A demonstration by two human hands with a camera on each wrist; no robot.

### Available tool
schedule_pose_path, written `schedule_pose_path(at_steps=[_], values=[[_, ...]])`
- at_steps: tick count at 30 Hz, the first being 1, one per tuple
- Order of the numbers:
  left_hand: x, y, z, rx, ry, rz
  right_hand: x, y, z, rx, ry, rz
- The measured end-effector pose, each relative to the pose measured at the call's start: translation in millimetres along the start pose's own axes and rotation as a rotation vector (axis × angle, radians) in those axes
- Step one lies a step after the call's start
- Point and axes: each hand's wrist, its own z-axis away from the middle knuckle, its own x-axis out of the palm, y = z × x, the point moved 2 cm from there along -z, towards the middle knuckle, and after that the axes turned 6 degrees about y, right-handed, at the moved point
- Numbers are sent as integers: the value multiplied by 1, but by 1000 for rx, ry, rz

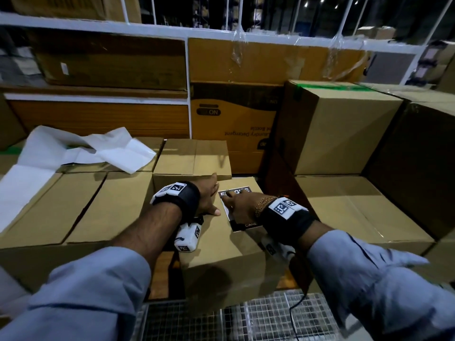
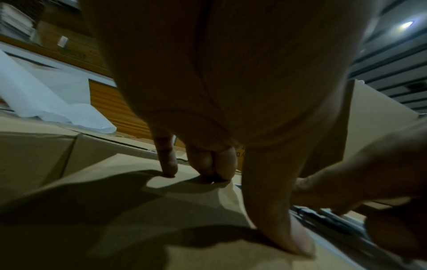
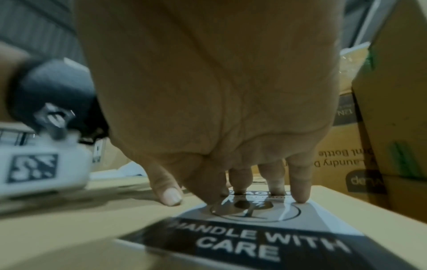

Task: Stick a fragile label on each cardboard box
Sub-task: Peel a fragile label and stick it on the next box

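**Pressing the label flat on the front box**

The right hand (image 1: 242,204) lies on the fragile label (image 3: 272,235), its grip spread, with the fingertips (image 3: 300,196) pushing down on the printed circle near the label's far edge. The left hand (image 1: 209,198) is also spread, fingers straight and thumb out, braced on the bare cardboard just left of the label, steadying the box (image 1: 221,244). Neither hand pinches anything.

The label sits on the right half of the box top, reaching toward the near edge where "HANDLE WITH CARE" reads. It looks mostly laid down, so the step in hand is likely the smoothing. To do it well, I would sweep the right fingers from the centre outward to each corner, chasing air to the edges, and finish with firm pressure along the near strip, which the fingers do not cover now. The left hand should keep the box from sliding.

Around it stand more plain boxes (image 1: 81,205); white backing sheets (image 1: 73,148) lie on those at the far left.
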Motion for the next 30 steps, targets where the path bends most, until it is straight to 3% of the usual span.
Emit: schedule_pose_path(at_steps=[5,14,21,30], values=[[-3,6,5,-14,-7,-17,3,5,-9,-8,6,34],[-1,3,3,-32,-21,-21,-12,43,18,133,-48,-54],[-1,4,3,129,-54,-140,-2,29,51,209,58,22],[-7,9,-1,142,-67,-231,23,30,89,200,135,-56]])
